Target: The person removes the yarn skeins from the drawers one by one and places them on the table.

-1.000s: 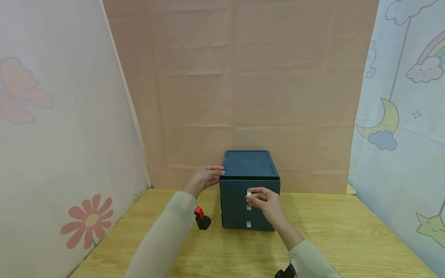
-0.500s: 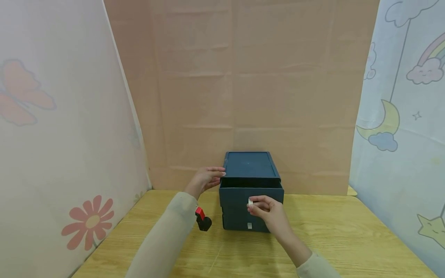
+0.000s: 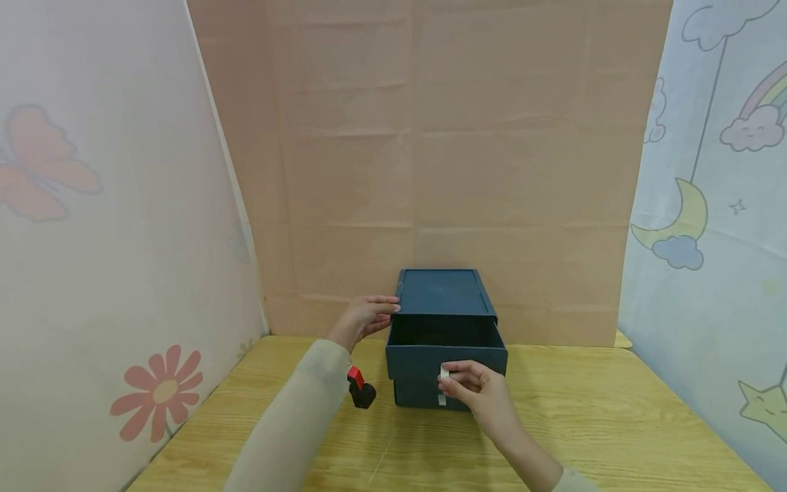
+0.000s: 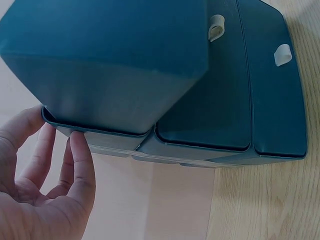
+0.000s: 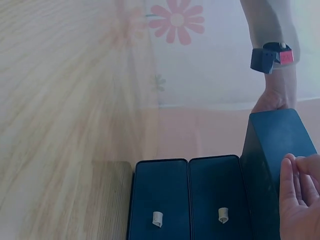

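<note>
further out now, the top drawer (image 3: 415, 359) sticks from the blue box (image 3: 443, 290) on the table (image 3: 590, 417). my right grip (image 3: 487, 394) pinches its white tab (image 3: 444, 372); my left grip (image 3: 361, 317), fingers loosely apart, touches the box, maybe to keep it still.

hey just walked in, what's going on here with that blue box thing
A person is at a dark blue drawer cabinet on a wooden table. Their right hand pinches the white tab of the top drawer, which stands pulled out, its inside too dark to make out. Their left hand touches the cabinet's left side near the top front corner. The two lower drawers are shut.
</note>
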A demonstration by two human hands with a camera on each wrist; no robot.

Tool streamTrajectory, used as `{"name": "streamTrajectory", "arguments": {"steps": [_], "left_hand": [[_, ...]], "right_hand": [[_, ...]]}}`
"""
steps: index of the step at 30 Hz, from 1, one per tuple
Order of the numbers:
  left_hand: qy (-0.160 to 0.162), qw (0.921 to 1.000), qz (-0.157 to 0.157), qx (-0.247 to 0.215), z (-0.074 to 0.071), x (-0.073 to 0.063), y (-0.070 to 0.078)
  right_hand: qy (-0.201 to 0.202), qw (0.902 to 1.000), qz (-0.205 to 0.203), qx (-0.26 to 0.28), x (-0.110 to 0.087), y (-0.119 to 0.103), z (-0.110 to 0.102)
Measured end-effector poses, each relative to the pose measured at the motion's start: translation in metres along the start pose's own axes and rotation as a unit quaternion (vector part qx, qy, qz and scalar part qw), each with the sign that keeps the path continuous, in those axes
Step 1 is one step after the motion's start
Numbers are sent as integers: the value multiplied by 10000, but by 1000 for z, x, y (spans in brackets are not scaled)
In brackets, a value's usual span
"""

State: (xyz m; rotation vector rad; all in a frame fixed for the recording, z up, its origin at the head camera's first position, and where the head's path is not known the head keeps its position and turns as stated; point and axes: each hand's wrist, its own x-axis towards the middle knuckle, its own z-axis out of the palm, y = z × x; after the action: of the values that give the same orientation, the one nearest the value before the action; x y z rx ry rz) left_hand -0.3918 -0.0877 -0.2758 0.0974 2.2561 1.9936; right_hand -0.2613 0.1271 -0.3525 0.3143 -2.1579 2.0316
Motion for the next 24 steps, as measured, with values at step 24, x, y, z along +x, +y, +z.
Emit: {"name": "streamTrajectory", "arguments": {"steps": [24], "left_hand": [[6, 9999, -29, 111, 3, -2, 3]], "right_hand": [[-154, 9998, 110, 108, -28, -5, -1]]}}
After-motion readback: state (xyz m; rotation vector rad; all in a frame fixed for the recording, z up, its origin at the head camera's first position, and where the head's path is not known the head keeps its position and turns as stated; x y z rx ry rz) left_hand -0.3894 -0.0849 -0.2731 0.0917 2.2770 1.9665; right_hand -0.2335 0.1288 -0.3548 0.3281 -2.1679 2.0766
